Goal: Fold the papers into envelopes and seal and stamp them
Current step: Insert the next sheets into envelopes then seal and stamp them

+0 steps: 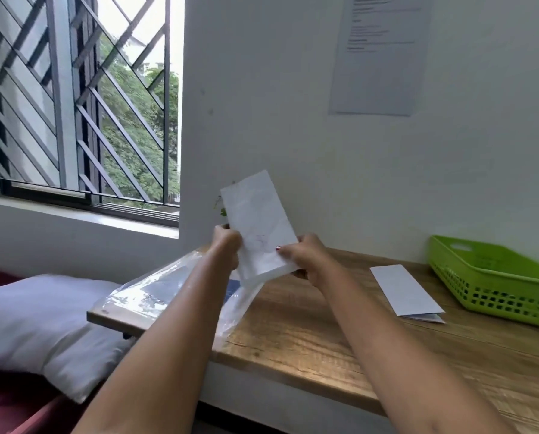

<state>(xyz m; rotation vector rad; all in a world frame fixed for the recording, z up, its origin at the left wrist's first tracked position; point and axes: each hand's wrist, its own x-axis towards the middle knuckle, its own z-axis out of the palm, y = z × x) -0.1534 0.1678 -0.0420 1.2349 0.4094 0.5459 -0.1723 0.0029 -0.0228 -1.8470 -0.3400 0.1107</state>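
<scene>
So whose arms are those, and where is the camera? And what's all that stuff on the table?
There is no machine here, just a person. The camera sits on the person's head and looks forward and down, so you see their two arms reaching out from the bottom of the picture. The left hand and the right hand both hold one folded white paper up in the air, each gripping its lower end. On the wooden table lies a second folded paper. A green plastic basket stands at the right, and a clear plastic bag lies at the left edge. Beside the table is a white pillow. Behind are a barred window and a printed sheet on the wall.
</scene>
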